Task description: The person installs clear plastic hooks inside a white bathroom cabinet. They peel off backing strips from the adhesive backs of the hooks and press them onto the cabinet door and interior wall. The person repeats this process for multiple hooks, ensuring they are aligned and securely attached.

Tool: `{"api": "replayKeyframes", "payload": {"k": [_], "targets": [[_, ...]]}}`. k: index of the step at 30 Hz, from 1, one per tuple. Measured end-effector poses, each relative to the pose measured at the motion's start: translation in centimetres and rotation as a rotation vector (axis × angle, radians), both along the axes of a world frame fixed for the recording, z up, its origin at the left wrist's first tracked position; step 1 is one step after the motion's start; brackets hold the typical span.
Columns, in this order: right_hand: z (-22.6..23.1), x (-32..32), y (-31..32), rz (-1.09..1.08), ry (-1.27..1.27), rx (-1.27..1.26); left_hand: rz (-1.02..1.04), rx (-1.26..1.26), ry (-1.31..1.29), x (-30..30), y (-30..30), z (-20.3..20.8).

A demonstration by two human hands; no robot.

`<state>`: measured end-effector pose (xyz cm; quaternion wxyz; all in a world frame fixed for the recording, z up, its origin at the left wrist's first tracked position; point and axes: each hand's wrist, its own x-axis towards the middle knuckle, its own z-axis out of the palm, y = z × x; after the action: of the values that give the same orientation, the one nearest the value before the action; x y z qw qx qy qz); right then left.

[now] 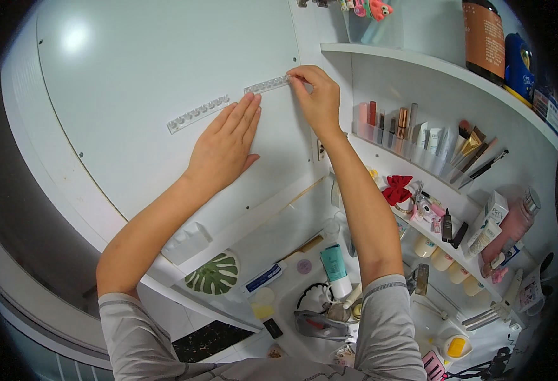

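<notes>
Two clear plastic strips with a row of small notches lie in a slanting line on a white door panel [139, 70]. My left hand [223, 143] lies flat with its fingers stretched, its fingertips at the lower left end of the right-hand clear strip [267, 84]. Thumb and fingers of my right hand [318, 98] pinch that strip's other end, near the panel's edge. The left-hand clear strip [196, 114] is stuck or resting on the panel, untouched by either hand, with a short gap between the two.
Right of the panel, an open shelf [431, 57] carries bottles, including a brown bottle [484, 41]. Below it stand a clear holder [412, 152] of lipsticks and brushes and a red bow [397, 189]. A teal tube [333, 261] and a leaf-patterned mat [212, 274] lie lower down.
</notes>
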<state>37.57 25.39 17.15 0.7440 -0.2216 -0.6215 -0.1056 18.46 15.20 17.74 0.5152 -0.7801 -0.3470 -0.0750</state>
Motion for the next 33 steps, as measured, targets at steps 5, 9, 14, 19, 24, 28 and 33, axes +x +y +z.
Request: {"api": "replayKeyframes", "payload": {"k": [5, 9, 14, 19, 24, 28, 33], "targets": [[0.0, 0.0, 0.0, -0.005, -0.003, 0.007, 0.004, 0.001, -0.003, 0.0, 0.0, 0.0], [0.1, 0.0, -0.1, -0.012, -0.011, 0.002, 0.005, 0.020, -0.006, 0.1, 0.0, 0.0], [0.2, 0.0, 0.1, -0.032, -0.023, 0.009, 0.008, 0.045, -0.032, 0.6, 0.1, -0.1], [0.3, -0.1, 0.0, -0.041, -0.029, 0.015, 0.007, 0.114, -0.027, 1.0, 0.6, -0.2], [0.4, -0.1, 0.0, -0.054, -0.041, 0.022, 0.041, 0.179, 0.020, 1.2, 0.9, -0.1], [0.4, 0.0, 0.1, -0.084, -0.057, 0.024, 0.044, 0.202, 0.030, 1.1, 1.2, -0.1], [0.5, -0.2, 0.0, -0.056, -0.047, 0.010, 0.053, 0.192, 0.036, 1.0, 1.2, 0.2]]}}
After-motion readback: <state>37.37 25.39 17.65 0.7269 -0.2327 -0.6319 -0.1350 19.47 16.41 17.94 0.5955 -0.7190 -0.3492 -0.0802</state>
